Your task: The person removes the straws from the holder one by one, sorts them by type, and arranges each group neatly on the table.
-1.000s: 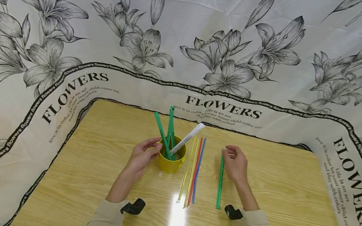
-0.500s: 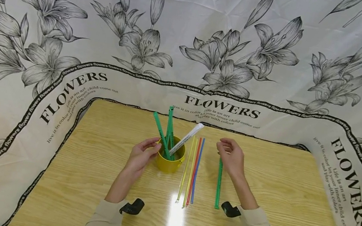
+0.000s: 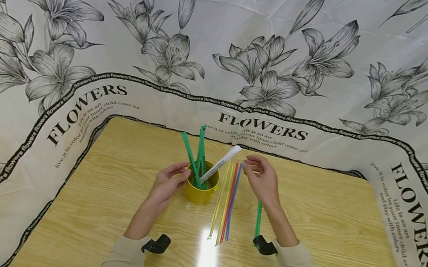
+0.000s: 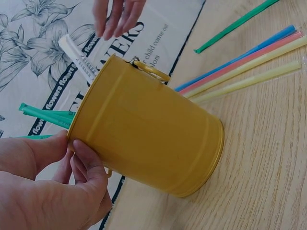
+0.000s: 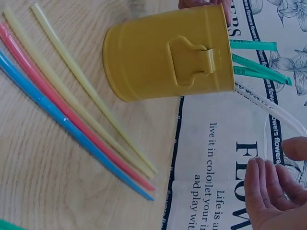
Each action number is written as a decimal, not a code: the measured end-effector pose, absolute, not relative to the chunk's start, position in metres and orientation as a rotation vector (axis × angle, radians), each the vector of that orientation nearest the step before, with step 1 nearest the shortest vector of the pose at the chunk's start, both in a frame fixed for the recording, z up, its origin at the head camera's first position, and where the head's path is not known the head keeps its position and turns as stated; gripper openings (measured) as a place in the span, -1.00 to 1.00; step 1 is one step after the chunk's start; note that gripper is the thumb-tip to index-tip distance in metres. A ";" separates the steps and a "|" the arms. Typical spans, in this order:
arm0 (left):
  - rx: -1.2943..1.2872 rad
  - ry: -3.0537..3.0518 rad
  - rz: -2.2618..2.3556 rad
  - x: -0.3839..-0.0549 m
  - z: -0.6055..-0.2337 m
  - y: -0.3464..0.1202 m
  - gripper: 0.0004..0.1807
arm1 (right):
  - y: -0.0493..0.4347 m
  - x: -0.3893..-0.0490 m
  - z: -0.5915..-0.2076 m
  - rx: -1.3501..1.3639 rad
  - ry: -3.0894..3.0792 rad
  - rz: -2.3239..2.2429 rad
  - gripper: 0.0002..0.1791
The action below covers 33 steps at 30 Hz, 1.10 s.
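Observation:
A yellow metal bucket [image 4: 148, 129] with small side handles stands upright on the table. My left hand [image 3: 166, 187] pinches its rim between thumb and fingers. Inside lean several green wrapped straws [image 3: 192, 158] and a white wrapped straw [image 5: 268, 108], tops sticking out. To the bucket's right lie two yellow straws [image 5: 88, 84], a red straw [image 5: 55, 100] and a blue straw [image 5: 67, 125], side by side. My right hand [image 3: 263, 182] is over the far end of the blue straw, fingers loosely bent, nothing in them. Below that wrist lies another green straw [image 3: 258, 219], partly hidden by the arm.
The wood-grain table [image 3: 107, 210] is bordered at the back and sides by a white flower-printed cloth [image 3: 199, 17]. A black wrist camera [image 3: 157, 243] juts from the left sleeve and another black camera [image 3: 265, 246] from the right.
My right hand has moved left, away from the green straw on the table and towards the coloured straws. The left hand and the bucket have stayed in place.

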<state>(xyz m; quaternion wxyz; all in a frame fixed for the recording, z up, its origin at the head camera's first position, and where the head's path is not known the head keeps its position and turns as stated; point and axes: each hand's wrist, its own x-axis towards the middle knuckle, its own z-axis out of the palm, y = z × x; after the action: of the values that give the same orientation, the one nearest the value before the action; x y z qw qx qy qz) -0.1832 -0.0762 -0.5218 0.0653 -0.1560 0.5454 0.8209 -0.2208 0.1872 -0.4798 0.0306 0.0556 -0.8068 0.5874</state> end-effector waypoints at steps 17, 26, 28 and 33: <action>-0.457 1.669 2.485 -0.184 -0.524 -0.076 -0.65 | 0.155 -0.223 -0.480 0.320 -2.418 1.968 -0.59; -0.461 1.659 2.475 -0.183 -0.522 -0.075 -0.65 | 0.146 -0.223 -0.477 0.261 -2.364 1.971 -0.67; -0.459 1.658 2.473 -0.183 -0.522 -0.075 -0.64 | 0.146 -0.223 -0.476 0.260 -2.345 1.962 -0.68; -0.463 1.655 2.479 -0.183 -0.522 -0.076 -0.61 | 0.150 -0.222 -0.473 0.250 -2.299 1.974 -0.67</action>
<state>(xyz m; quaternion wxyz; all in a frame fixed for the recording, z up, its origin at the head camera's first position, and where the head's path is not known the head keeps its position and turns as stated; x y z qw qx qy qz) -0.1826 -0.0764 -0.5223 0.0626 -0.1533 0.5476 0.8202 -0.2218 0.1504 -0.4726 0.0504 0.0822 -0.7551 0.6485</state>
